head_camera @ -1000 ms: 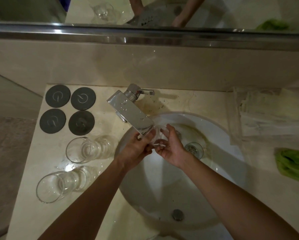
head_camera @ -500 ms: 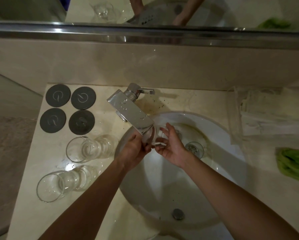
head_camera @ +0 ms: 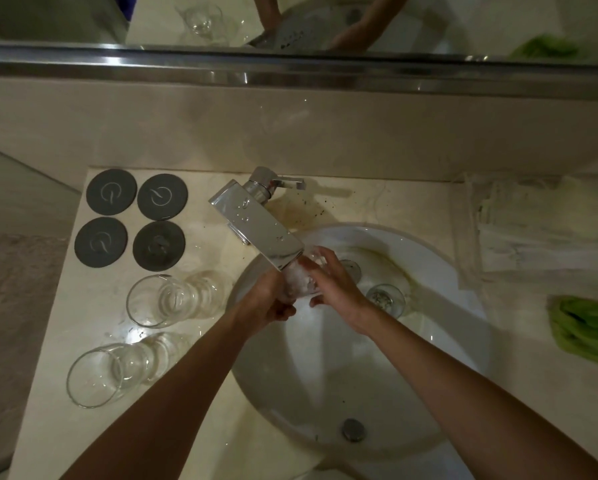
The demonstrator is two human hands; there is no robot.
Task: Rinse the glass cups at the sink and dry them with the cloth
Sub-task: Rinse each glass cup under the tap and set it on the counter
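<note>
I hold a clear glass cup [head_camera: 299, 280] under the spout of the chrome faucet [head_camera: 259, 230], with water foaming in it. My left hand [head_camera: 268, 303] grips it from the left and below. My right hand [head_camera: 332, 284] curls round its right side. Another glass cup [head_camera: 386, 299] sits in the white sink [head_camera: 446, 271] to the right of my hands. On the counter to the left lie two more glass cups, one nearer the faucet [head_camera: 166, 299] and one nearer me [head_camera: 114, 372]. A green cloth [head_camera: 585, 327] is bunched at the right edge.
Several dark round coasters [head_camera: 135, 220] lie at the counter's back left. A stack of clear plastic-wrapped items [head_camera: 533, 230] sits at the back right. The drain [head_camera: 353, 429] is at the sink's near side. A mirror with a metal ledge [head_camera: 290, 69] runs along the wall.
The glass has turned more upright under the spout and filled with foaming water. My right hand went from open beside it to wrapped round it; my left hand dropped lower.
</note>
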